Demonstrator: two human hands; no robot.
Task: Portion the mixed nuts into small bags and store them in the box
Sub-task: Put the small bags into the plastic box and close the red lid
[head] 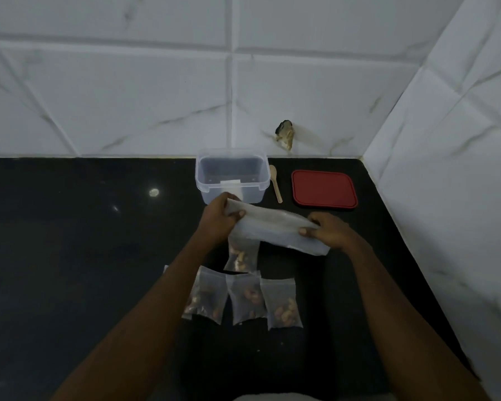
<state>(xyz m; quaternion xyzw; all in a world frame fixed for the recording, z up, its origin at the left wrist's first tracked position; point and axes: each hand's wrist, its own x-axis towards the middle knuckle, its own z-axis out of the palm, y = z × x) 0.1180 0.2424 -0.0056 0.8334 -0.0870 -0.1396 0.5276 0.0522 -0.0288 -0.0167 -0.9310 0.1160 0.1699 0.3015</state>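
Head view: a person's left hand and right hand grasp a large translucent bag by its two ends, fingers curled round the plastic, holding it stretched flat above the black surface. Whether any nuts are inside it cannot be told. Directly beneath the fingers lies one filled small bag. Nearer the body than the fingers, a row of small bags holding nuts lies side by side. Just beyond the left fingers stands the clear box, open and apparently without bags. A wooden spoon and red lid lie beyond the right fingers. Portioning appears finished or close to it, with storing not yet begun. The next move likely calls for setting the large bag aside, then lifting each small bag by its top edge into the box without spilling.
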